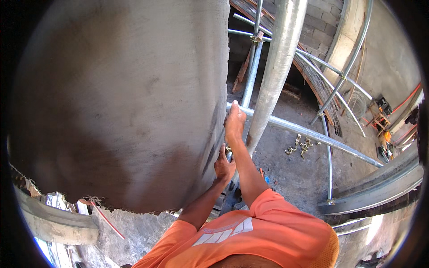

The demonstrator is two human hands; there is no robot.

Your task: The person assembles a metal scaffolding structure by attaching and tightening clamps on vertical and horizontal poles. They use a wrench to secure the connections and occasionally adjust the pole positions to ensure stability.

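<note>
Both arms reach up to the right-hand edge of a grey plastered concrete face (134, 98). My left hand (224, 168) is the nearer one, its fingers curled against a small brassy scaffold clamp (228, 148) on a metal pipe; much of the clamp is hidden. Just beyond it, my right hand (235, 123) is closed with the thumb up, close to the end of a horizontal galvanized pipe (308, 131). Whatever lies inside its grip is hidden. A thick grey pipe (279, 58) rises right beside the right hand.
Other scaffold pipes (328, 156) cross to the right. Loose scaffold clamps (300, 146) lie on the concrete floor (290, 178) below. A curved grey beam (384, 187) runs along the right, and a block wall (319, 22) stands behind. Tools and a wooden stand (380, 118) sit far right.
</note>
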